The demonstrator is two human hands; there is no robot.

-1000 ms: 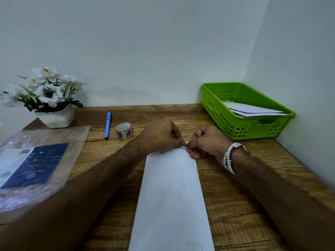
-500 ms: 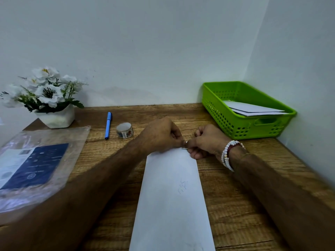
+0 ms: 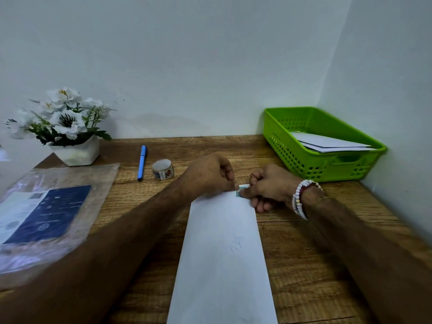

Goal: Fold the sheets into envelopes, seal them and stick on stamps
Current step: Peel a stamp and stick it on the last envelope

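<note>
My left hand and right hand pinch 1 stamp at the envelope corner; I should press it flat and square.

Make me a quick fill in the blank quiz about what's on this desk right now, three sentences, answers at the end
1. The pen lying beside the stamp roll is ____ in colour.
2. The finished envelopes lie in a ____ basket.
3. Both hands, left hand and right hand, pinch a small stamp at the ____ end of the white envelope.

Answers: blue; green; far
</note>
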